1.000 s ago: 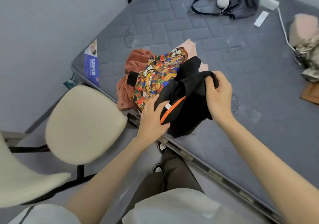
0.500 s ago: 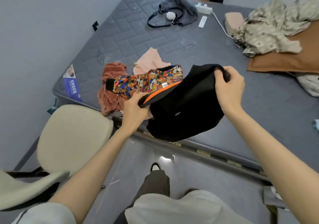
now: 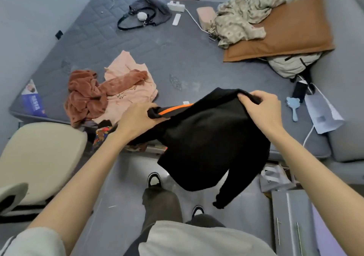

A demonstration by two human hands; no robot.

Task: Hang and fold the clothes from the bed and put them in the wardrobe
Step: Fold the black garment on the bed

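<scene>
A black garment (image 3: 208,141) with an orange stripe hangs in the air over the near edge of the grey mattress (image 3: 177,58). My left hand (image 3: 137,119) pinches its left edge by the stripe, and my right hand (image 3: 262,108) grips its upper right edge. One sleeve dangles down toward the floor. On the mattress to the left lie a rust-brown fleece garment (image 3: 86,96) and a peach top (image 3: 130,90). A colourful patterned garment (image 3: 102,133) slumps over the bed's edge, partly hidden by my left arm.
A cream chair (image 3: 39,157) stands at the left. A grey handbag (image 3: 145,13), a power strip (image 3: 176,6), a beige patterned cloth (image 3: 238,19), a brown pillow (image 3: 291,35), a blue hairbrush (image 3: 293,106) and papers (image 3: 323,115) lie on the bed. Grey drawers (image 3: 291,222) are at the lower right.
The black garment has been lifted clear of the patterned one and spread wider between both hands. The patterned garment has dropped to the bed's edge. The view has swung right.
</scene>
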